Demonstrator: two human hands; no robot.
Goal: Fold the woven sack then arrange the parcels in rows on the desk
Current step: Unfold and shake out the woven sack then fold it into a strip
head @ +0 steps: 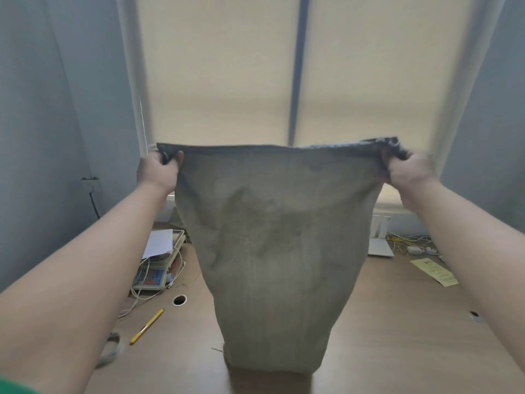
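The sack [272,257] is held upright over the desk [397,336], long axis vertical, bottom edge at or just above the desktop. Its top corners are gripped by the left hand [157,173] and right hand [407,172], both equally near. No parcels are visible.

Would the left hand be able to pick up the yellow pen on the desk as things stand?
Probably not yet: the left hand is gripping a top corner of the woven sack, held up high. The yellow pen lies unobstructed below, once the hand lets go.
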